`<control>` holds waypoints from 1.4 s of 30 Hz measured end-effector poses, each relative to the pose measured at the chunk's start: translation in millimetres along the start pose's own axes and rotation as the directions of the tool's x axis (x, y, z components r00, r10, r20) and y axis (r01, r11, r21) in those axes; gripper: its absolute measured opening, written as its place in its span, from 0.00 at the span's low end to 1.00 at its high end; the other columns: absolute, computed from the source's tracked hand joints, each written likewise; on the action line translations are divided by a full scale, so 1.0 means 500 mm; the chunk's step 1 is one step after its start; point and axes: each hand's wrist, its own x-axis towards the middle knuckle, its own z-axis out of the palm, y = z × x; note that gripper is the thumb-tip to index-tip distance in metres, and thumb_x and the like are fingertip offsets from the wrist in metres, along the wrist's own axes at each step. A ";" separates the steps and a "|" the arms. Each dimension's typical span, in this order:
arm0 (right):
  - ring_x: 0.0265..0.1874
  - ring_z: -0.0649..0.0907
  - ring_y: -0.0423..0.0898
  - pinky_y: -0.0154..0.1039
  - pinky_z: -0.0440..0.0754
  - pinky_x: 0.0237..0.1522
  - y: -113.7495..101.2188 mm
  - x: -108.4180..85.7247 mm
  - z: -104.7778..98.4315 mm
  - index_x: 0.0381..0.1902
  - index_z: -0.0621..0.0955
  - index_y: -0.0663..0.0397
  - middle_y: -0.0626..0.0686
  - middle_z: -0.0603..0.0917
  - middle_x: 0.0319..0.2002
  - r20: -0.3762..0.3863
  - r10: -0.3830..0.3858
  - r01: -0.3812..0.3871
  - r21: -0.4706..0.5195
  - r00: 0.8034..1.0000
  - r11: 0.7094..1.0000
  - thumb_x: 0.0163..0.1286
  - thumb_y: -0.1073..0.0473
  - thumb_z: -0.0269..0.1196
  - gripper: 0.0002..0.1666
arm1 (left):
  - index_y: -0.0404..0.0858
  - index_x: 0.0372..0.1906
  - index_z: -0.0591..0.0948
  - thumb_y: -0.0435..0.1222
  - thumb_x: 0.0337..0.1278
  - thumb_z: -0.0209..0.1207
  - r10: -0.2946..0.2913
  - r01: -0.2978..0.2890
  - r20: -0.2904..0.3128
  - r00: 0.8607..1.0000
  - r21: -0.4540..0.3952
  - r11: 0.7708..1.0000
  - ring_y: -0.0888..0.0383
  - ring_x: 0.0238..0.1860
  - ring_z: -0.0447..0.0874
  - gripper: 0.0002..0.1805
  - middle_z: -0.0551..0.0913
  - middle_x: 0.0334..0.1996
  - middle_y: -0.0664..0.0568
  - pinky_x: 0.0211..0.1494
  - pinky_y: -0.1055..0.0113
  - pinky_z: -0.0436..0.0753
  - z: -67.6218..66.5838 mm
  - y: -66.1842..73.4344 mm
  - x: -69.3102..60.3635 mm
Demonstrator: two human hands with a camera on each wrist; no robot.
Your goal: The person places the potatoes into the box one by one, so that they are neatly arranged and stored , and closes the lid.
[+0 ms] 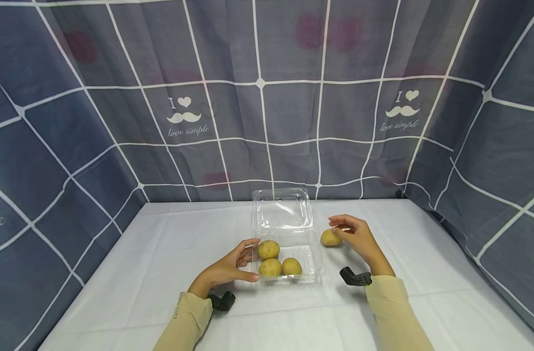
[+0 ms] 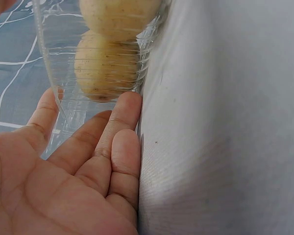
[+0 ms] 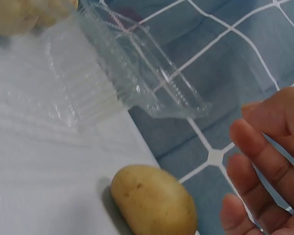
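A clear plastic clamshell box [image 1: 313, 253] stands on the white table with its lid [image 1: 282, 212] raised at the back. Three yellow potatoes [image 1: 291, 266] lie in its left part. My left hand [image 1: 229, 265] is at the box's left side, fingers extended; in the left wrist view its fingertips [image 2: 127, 105] touch the ribbed wall. To the right of the box, a single potato [image 1: 331, 238] rests on the table. My right hand [image 1: 356, 239] hovers beside and over it, and in the right wrist view its loosely bent fingers [image 3: 247, 171] are apart from the potato.
A white cloth covers the table [image 1: 162, 253]. Dark grey checked curtains [image 1: 232, 117] hang along the back and both sides. A black wrist camera [image 1: 223, 301] sits on the left wrist, and another black camera [image 1: 354, 278] on the right.
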 end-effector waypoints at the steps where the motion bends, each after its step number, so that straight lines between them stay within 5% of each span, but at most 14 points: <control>1: 0.44 0.85 0.33 0.28 0.81 0.46 0.002 -0.001 -0.001 0.56 0.83 0.78 0.51 0.91 0.45 -0.010 0.004 -0.004 -0.013 1.000 1.000 0.73 0.72 0.68 0.17 | 0.35 0.86 0.52 0.33 0.61 0.77 0.001 -0.001 0.000 1.000 0.001 1.000 0.29 0.82 0.58 0.57 0.54 0.83 0.28 0.82 0.35 0.58 0.000 0.000 0.000; 10: 0.55 0.81 0.45 0.29 0.77 0.52 0.025 -0.010 -0.020 0.62 0.84 0.70 0.68 0.85 0.59 -0.078 0.152 -0.162 -0.128 0.985 0.979 0.75 0.69 0.67 0.20 | 0.34 0.86 0.52 0.33 0.61 0.77 0.001 -0.001 -0.001 1.000 -0.001 1.000 0.29 0.81 0.58 0.58 0.53 0.84 0.29 0.82 0.34 0.58 -0.001 0.000 0.001; 19: 0.66 0.78 0.66 0.25 0.78 0.56 0.059 -0.018 -0.020 0.68 0.78 0.74 0.71 0.79 0.68 0.014 0.201 -0.199 -0.091 0.979 0.976 0.76 0.70 0.66 0.26 | 0.35 0.86 0.53 0.33 0.62 0.77 0.004 -0.004 -0.001 1.000 -0.012 1.000 0.30 0.81 0.58 0.57 0.50 0.85 0.31 0.82 0.34 0.58 0.001 -0.002 0.000; 29: 0.53 0.82 0.41 0.31 0.82 0.53 0.080 -0.023 -0.015 0.69 0.76 0.78 0.75 0.79 0.66 0.123 0.155 -0.140 -0.124 0.980 0.982 0.68 0.73 0.68 0.33 | 0.35 0.86 0.53 0.32 0.61 0.77 -0.003 0.003 -0.009 1.000 -0.015 1.000 0.30 0.82 0.58 0.57 0.51 0.85 0.31 0.82 0.35 0.58 0.002 -0.001 0.002; 36: 0.49 0.84 0.43 0.30 0.83 0.51 0.080 -0.024 -0.011 0.64 0.79 0.77 0.73 0.84 0.60 0.083 0.147 -0.134 -0.146 0.986 0.980 0.66 0.74 0.71 0.29 | 0.35 0.86 0.53 0.32 0.61 0.77 -0.002 0.001 -0.011 1.000 -0.019 1.000 0.29 0.81 0.58 0.56 0.51 0.85 0.31 0.82 0.34 0.58 0.001 -0.001 -0.001; 42: 0.46 0.86 0.45 0.28 0.83 0.47 0.074 -0.023 -0.008 0.62 0.84 0.70 0.66 0.87 0.54 0.005 0.209 -0.201 -0.248 0.978 0.948 0.65 0.70 0.75 0.27 | 0.35 0.86 0.53 0.32 0.61 0.77 -0.002 0.001 -0.011 1.000 -0.017 1.000 0.30 0.82 0.57 0.56 0.51 0.85 0.30 0.83 0.35 0.57 0.002 0.001 0.001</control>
